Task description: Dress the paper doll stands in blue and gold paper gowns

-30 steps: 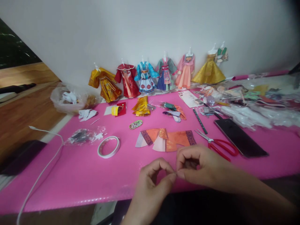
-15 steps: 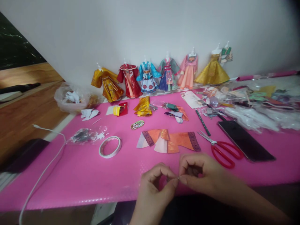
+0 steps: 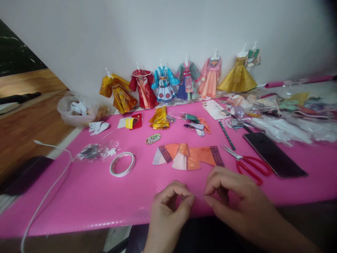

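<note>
Two bare hands hover at the near edge of the pink table mat point(image 3: 86, 196), just apart. Left hand point(image 3: 168, 207) curls with thumb and forefinger pinched nearly closed; whether anything sits between them I cannot tell. Right hand point(image 3: 234, 200) is loosely curled, fingertips empty. An orange paper doll robe point(image 3: 188, 158) lies flat just beyond them, red scissors point(image 3: 250, 165) to its right
</note>
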A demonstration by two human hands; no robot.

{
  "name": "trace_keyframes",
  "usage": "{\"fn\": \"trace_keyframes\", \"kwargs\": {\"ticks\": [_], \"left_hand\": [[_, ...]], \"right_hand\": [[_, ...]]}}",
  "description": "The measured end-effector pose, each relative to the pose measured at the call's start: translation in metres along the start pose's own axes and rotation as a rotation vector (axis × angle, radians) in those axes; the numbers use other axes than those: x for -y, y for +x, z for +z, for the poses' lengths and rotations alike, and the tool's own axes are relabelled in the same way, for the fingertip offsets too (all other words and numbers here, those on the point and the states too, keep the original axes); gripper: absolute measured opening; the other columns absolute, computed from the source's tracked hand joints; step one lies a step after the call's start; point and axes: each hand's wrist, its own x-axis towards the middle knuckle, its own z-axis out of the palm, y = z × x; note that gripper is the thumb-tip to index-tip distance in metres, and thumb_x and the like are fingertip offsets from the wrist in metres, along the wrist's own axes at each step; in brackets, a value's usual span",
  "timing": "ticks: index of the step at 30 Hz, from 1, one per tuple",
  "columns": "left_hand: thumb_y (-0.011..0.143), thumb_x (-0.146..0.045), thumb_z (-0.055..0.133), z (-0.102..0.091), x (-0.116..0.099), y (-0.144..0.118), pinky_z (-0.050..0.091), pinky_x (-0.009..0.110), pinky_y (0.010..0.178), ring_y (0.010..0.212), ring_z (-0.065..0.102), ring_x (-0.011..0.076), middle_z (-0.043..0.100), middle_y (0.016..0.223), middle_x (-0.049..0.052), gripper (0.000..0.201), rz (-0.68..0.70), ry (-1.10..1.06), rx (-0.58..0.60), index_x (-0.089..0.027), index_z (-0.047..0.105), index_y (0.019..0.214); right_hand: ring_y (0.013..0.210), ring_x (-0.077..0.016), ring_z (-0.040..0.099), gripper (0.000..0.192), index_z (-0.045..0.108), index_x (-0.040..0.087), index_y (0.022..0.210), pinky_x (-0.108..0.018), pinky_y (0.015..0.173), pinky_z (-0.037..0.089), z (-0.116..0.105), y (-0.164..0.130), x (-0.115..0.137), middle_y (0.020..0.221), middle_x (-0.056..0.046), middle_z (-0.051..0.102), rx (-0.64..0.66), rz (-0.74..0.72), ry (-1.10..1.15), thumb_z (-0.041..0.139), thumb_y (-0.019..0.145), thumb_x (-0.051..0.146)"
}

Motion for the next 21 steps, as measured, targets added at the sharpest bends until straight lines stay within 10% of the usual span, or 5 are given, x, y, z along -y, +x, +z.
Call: {"fn": "trace_keyframes", "kwargs": {"ticks": [7,12,21], "left_hand": [[0.075,-0.017,0.066,0.0029,0.001,0.001,0.044,0.035,0.093,0.068,0.056,0.0133,0.059,0.066,-0.003,0.011,0.147,0.131,-0.023,-0.019,0.064,0.064],[0.077,-0.013,0.063,0.005,0.0025,-0.0003,0.046,0.025,0.067,0.065,0.055,0.012,0.058,0.066,-0.004,0.012,0.269,0.189,-0.05,-0.019,0.063,0.068],[0.08,-0.007,0.063,0.0029,0.0014,-0.0014,0.047,0.031,0.09,0.065,0.06,0.0096,0.061,0.068,-0.005,0.016,0.445,0.405,-0.02,-0.019,0.061,0.07]], "right_hand": [[0.063,-0.0149,0.058,0.019,0.068,0.022,0.081,-0.027,0.054,0.038,0.005,-0.0079,0.0086,0.072,-0.002,0.064,-0.108,-0.328,-0.374,0.052,0.089,0.015],[0.06,-0.0145,0.055,0.022,0.066,0.02,0.074,-0.028,0.052,0.033,0.0051,-0.008,0.008,0.069,-0.001,0.061,-0.108,-0.336,-0.445,0.051,0.089,0.014],[0.064,-0.0157,0.055,0.022,0.069,0.021,0.078,-0.029,0.054,0.033,0.0017,-0.0103,0.0051,0.072,-0.001,0.06,-0.033,-0.276,-0.406,0.052,0.09,0.015]]}}
